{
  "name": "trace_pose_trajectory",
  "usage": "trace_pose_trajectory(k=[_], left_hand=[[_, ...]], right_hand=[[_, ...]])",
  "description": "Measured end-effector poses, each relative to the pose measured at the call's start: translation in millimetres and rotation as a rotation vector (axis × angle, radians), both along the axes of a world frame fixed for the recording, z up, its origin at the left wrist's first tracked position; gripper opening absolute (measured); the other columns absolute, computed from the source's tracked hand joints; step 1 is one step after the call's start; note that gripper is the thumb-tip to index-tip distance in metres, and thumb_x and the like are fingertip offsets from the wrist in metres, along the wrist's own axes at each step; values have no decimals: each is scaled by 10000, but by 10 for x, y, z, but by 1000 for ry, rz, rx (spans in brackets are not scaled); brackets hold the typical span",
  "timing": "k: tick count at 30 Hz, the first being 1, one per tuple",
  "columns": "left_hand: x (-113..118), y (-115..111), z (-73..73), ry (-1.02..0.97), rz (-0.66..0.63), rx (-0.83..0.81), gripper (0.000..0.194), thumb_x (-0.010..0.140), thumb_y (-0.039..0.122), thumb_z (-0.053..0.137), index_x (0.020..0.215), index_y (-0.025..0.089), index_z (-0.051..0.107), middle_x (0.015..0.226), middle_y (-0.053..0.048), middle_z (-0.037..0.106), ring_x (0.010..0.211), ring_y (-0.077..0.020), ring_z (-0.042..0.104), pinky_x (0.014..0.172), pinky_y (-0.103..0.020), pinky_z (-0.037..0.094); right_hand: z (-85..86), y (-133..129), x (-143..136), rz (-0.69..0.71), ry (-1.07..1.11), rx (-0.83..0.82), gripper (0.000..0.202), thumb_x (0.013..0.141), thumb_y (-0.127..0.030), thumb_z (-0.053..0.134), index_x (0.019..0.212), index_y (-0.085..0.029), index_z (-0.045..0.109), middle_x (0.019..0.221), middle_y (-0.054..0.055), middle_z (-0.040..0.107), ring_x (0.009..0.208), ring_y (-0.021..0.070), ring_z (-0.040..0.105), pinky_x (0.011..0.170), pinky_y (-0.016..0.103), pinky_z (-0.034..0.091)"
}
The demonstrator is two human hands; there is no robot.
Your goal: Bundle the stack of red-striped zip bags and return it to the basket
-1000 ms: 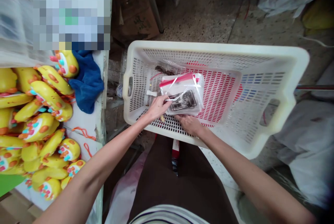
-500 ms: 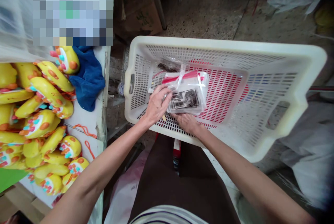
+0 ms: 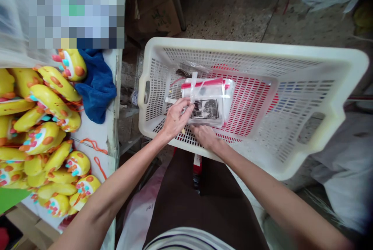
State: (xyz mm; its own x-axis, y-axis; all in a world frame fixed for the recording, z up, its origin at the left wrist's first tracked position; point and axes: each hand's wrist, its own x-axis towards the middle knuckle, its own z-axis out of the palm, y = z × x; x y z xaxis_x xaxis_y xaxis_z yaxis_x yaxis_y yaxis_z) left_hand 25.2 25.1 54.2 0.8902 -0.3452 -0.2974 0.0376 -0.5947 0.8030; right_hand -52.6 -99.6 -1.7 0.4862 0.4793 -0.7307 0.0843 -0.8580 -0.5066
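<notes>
Inside the white plastic basket [image 3: 329,86], near its left end, the left hand [image 3: 176,118] pinches a strip of clear tape [image 3: 192,86] on a stack of clear zip bags [image 3: 208,100], while the right hand [image 3: 205,135] grips the stack's near edge. Holding the stack flat should help the tape lie smooth. Yellow toys [image 3: 43,125] crowd the table [image 3: 112,86] at left.

You have a stack of clear zip bags [image 3: 210,100] with red seal strips and a black printed label, lying flat on the floor of the white slotted basket [image 3: 291,145], near its left end, a white strip [image 3: 192,84] sticking up.
</notes>
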Motion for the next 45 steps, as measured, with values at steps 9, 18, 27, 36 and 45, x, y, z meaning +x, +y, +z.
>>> trace_pose_trajectory(k=[9,18,27,36,45], left_hand=[[31,5,-9,53,81,-30,190,873,275,486,841,160,634,927,-53,647,863,-149,602,759,-244,475],[-11,-18,-14,109,79,-22,215,869,281,483,859,137,642,834,-28,632,777,-129,582,704,-217,445],[-11,50,-20,87,39,30,218,882,274,463,881,145,639,847,-33,650,738,-130,592,693,-235,461],[-418,66,-12,-98,-520,123,322,862,107,367,1124,129,554,1008,-102,623,955,-194,556,854,-321,480],[-427,320,-136,207,-507,574,364,794,75,395,1091,167,585,1002,-102,631,983,-249,573,843,-366,472]], right_hand=[[10,157,116,61,-13,40,335,912,-265,498,1231,-164,485,999,53,630,863,173,628,776,383,524],[-46,-52,-15,-13,11,23,252,915,-289,491,1107,-137,549,935,40,631,802,152,623,737,357,526],[108,-355,-193,-468,28,229,152,852,-153,470,941,-116,588,883,113,644,833,237,616,784,417,475],[346,-179,259,-1624,340,819,265,718,-410,596,869,-209,512,745,1,581,722,133,584,729,304,485],[345,-432,-69,-1476,411,659,379,796,-559,458,884,-194,511,515,-116,206,376,53,165,384,198,193]])
